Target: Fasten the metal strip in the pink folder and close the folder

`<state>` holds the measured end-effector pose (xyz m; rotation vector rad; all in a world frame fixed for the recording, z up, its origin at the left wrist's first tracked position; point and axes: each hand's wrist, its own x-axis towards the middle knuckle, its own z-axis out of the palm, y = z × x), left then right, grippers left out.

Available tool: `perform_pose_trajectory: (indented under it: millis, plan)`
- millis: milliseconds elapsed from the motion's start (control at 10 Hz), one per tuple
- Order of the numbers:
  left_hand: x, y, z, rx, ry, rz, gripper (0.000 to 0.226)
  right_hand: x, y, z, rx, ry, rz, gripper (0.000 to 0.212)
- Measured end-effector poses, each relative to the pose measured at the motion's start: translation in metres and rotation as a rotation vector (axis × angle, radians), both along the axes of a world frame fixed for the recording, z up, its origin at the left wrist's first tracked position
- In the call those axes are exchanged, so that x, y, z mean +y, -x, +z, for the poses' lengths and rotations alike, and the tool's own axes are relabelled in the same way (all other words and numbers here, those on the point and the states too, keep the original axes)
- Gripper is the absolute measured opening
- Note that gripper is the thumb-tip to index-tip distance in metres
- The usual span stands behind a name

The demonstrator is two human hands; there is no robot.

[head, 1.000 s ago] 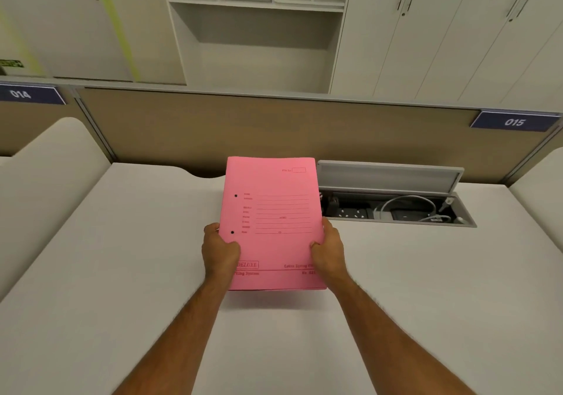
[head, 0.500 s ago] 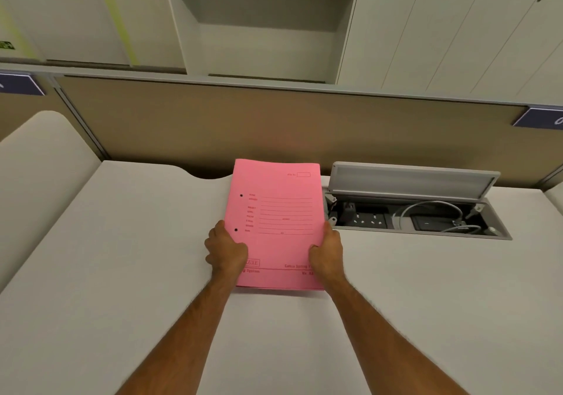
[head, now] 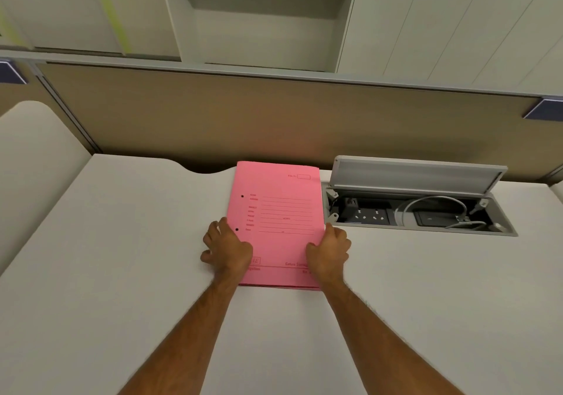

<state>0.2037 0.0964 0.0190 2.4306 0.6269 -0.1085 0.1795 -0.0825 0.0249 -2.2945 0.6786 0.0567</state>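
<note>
The pink folder (head: 280, 211) lies closed and flat on the white desk (head: 122, 272), its printed front cover up, two punch holes near its left edge. My left hand (head: 227, 249) grips the folder's lower left edge, thumb on the cover. My right hand (head: 330, 249) grips the lower right edge the same way. The metal strip is hidden inside the closed folder.
An open cable hatch (head: 420, 211) with sockets and white cables sits in the desk just right of the folder, its lid (head: 417, 173) raised. A brown partition (head: 274, 120) runs along the desk's far edge. White cupboards and shelves stand behind it.
The folder has come down from a raised, tilted hold to lie flat on the desk. Both hands stayed on its lower edges. The camera has tilted downward.
</note>
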Motion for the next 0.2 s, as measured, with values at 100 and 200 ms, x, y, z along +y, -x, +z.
perform_pose_trajectory:
  millis: [100,200]
  plan:
    - [-0.008,0.007,0.009,-0.072,-0.085,-0.068,0.062,-0.003,0.007,0.009,-0.092,0.069,0.005,0.058]
    - [-0.019,0.011,0.019,-0.141,-0.149,-0.134,0.059,-0.006,0.011,0.018,-0.186,0.097,0.045,0.056]
